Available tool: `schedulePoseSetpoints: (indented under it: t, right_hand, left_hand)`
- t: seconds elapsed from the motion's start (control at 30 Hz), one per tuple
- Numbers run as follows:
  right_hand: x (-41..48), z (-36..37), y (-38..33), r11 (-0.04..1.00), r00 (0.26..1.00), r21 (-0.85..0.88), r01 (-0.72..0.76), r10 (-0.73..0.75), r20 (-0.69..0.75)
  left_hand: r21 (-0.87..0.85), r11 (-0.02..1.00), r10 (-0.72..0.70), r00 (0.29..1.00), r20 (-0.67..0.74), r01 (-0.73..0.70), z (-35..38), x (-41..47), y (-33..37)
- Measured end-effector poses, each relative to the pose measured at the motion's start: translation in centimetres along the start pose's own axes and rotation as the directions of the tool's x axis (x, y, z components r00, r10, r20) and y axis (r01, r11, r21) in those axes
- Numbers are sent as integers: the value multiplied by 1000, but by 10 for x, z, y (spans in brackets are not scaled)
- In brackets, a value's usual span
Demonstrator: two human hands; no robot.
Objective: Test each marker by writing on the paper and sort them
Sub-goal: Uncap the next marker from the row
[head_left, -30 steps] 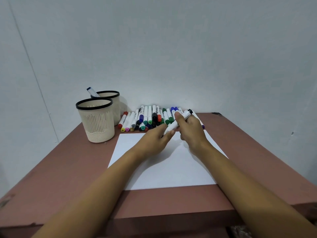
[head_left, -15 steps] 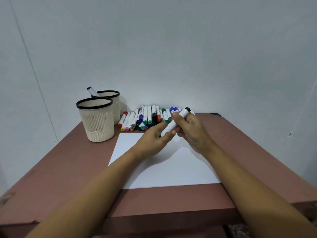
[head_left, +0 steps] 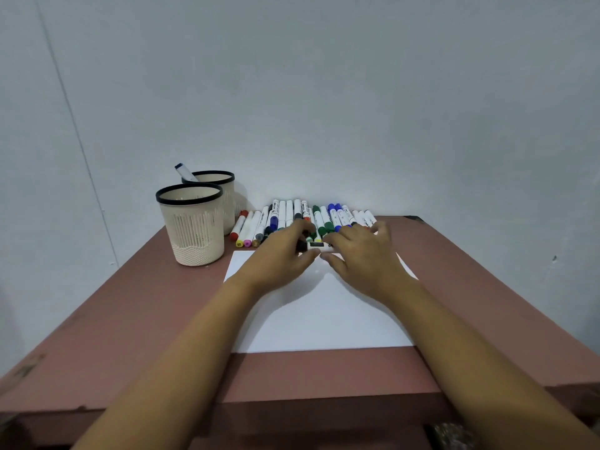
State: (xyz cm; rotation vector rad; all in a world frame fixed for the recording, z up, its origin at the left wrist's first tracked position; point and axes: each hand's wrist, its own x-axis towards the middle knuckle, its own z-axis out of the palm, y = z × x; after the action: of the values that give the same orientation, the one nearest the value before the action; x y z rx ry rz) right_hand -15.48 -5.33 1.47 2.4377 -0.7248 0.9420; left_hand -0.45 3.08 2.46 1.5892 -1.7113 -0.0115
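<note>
Down and level goes the marker (head_left: 316, 245), tilted before. Long axis now runs left-right between 2 hands: left hand (head_left: 282, 254) pinches its black end, right hand (head_left: 365, 258) grips the barrel, just over the paper's (head_left: 324, 319) far edge.

Soft even light; faint shadows under forearms; wide-angle edge bending.

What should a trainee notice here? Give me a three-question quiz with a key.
1. Fill in: the held marker, gripped by the left hand and right hand, has a ___ cap.
2. True or false: the paper shows ink marks.
3. The lone marker stands: A in the rear cup; B on the paper; C in the right hand.
Key: 1 black; 2 false; 3 A.
</note>
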Motion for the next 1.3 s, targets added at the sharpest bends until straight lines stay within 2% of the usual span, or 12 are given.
schedulePoseSetpoints:
  t: [0.1,0.17,0.27,0.37,0.43,0.53,0.63,0.8,0.93,1.07,1.2,1.3]
  right_hand:
    - [2,-5,-3,997,988,61,-43,34,149]
    - [2,-7,-5,986,968,153,-66,26,251]
    - [3,-14,-12,957,960,276,-92,11,280]
    - [6,-17,-9,975,955,207,-75,10,296]
    - [10,-19,-5,985,949,156,-68,16,315]
    - [14,-18,-5,984,917,176,-26,-47,395]
    - [14,-18,-8,975,902,220,23,-115,415]
    - [15,-23,-8,969,913,239,57,-148,380]
    - [19,-25,-10,967,926,231,104,-179,332]
    - [12,-28,0,971,927,233,51,-133,351]
    - [14,-30,0,988,903,154,29,-92,421]
    - [17,-31,-2,972,892,211,-103,-4,451]
  left_hand:
    - [-176,977,-141,986,-93,123,-4,1,3]
    - [-107,978,-191,974,-124,178,-4,4,1]
    - [64,986,-145,985,-93,151,-3,4,-1]
    - [103,994,-38,998,53,32,-7,2,-4]
    - [201,977,37,983,177,-72,-11,3,-5]
    - [322,934,44,941,336,-158,-12,5,-7]
    - [377,902,45,915,400,-209,-14,4,-9]
    - [425,842,162,906,391,-334,-23,5,-21]
    - [373,844,255,900,354,-386,-23,2,-27]
    - [420,832,239,917,318,-363,-32,-4,-34]
    - [520,794,191,941,280,-316,-39,5,-39]
    - [566,777,176,959,223,-274,-42,10,-37]
